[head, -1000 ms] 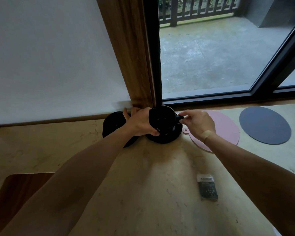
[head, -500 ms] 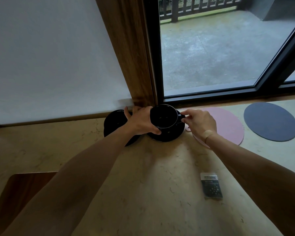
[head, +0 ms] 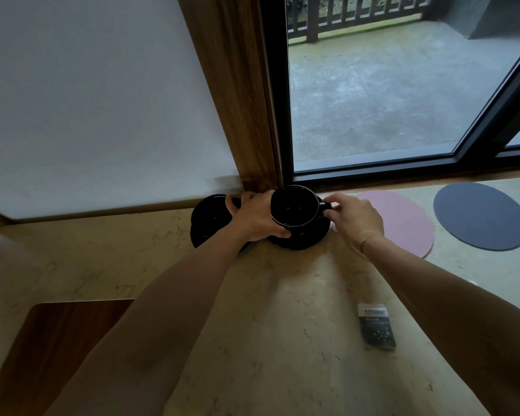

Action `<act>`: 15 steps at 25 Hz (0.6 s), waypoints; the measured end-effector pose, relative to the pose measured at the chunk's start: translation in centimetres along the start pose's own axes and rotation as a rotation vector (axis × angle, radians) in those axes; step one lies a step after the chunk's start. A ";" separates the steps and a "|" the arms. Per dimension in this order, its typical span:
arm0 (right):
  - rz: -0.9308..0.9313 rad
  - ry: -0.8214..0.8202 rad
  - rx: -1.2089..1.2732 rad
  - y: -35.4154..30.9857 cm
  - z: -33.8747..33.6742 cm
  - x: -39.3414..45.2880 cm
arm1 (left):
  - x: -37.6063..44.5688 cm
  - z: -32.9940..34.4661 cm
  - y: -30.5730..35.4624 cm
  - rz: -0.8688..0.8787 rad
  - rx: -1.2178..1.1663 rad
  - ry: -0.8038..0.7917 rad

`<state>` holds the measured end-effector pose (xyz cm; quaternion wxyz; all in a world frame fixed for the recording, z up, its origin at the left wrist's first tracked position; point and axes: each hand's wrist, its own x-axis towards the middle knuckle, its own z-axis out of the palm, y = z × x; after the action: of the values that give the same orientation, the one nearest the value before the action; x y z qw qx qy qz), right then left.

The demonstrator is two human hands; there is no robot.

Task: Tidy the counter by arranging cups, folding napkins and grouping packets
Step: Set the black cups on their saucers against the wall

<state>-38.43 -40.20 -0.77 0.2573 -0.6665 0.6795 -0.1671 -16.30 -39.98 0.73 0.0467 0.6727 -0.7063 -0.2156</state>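
Head view: left hand (head: 257,217) grips a black cup (head: 294,207) on its saucer (head: 300,240); right hand (head: 354,219) pinches the cup's handle (head: 324,205).

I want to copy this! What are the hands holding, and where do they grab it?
Black cup: left hand curls round its side, right hand pinches its handle.

Counter (head: 282,340): pale stone look, fine dark veining, smooth, soft sheen.
Cup (head: 294,207): black, glossy, ceramic look, thin bright rim.
Saucer (head: 300,240): black, glossy.
Second saucer (head: 207,217): same gloss.
Pink mat (head: 403,220): matt, smooth.
Grey mat (head: 481,216): matt, smooth.
Packet (head: 376,328): dark, slight shine, paper or foil unclear.
Post (head: 237,94): wood, visible grain.
Window frame (head: 275,85): black, matt.
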 end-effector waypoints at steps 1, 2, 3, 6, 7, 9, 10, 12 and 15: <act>-0.009 -0.015 -0.001 -0.1 0.0 -0.1 | -0.1 0.0 0.1 -0.008 0.008 0.000; -0.019 -0.031 -0.010 -0.1 -0.1 -0.2 | -0.2 0.0 0.2 -0.020 0.027 -0.001; -0.022 -0.048 -0.026 -0.2 -0.2 -0.5 | -0.3 0.0 0.3 -0.035 0.051 -0.003; -0.016 -0.053 -0.052 0.3 -0.8 -2.6 | -1.6 0.2 0.4 -0.032 0.095 0.020; -0.022 -0.042 -0.055 0.5 -1.0 -3.7 | -2.2 0.1 0.4 -0.017 0.101 0.043; -0.034 -0.037 -0.079 1.0 -1.5 -6.5 | -4.0 -0.1 0.7 -0.017 0.083 0.088; -0.032 -0.037 -0.088 1.2 -1.8 -8.0 | -5.0 -0.2 0.9 -0.026 0.068 0.097; -0.036 -0.024 -0.101 1.5 -2.5 -11.5 | -7.8 -0.2 1.5 -0.051 0.042 0.083; -0.070 0.003 -0.086 2.0 -3.5 -16.7 | -13.1 1.0 2.0 -0.067 0.001 0.077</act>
<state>-42.48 -23.91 3.06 0.2215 -0.7000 0.6627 -0.1477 -17.31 -27.03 3.44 0.0664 0.7036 -0.6813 -0.1907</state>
